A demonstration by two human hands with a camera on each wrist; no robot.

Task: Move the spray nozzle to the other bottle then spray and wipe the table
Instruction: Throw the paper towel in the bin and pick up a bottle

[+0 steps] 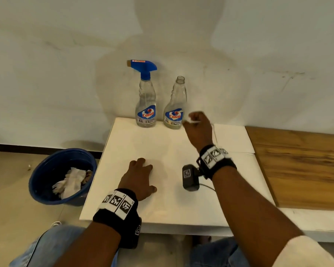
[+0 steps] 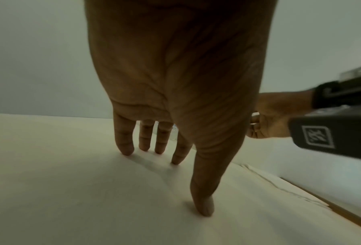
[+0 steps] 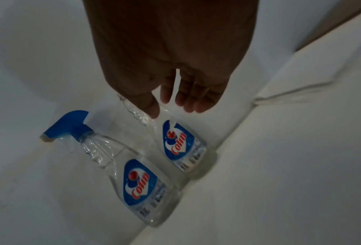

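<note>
The left hand [image 1: 138,178] rests with fingers spread flat on the white tabletop [image 1: 162,199], bare surface around it. Farther back, the right hand [image 1: 198,130] hovers, pinching a small white scrap. At the far edge stand two upright clear bottles: the left bottle [image 1: 146,105] carries the blue spray nozzle [image 1: 143,66] pointing left; the right bottle [image 1: 175,106] is uncapped.

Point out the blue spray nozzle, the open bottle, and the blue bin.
blue spray nozzle [image 1: 145,66]: head view, on the trigger head's body.
open bottle [image 1: 175,105]: head view, on its clear middle.
blue bin [image 1: 39,170]: head view, on its left inner wall.
</note>
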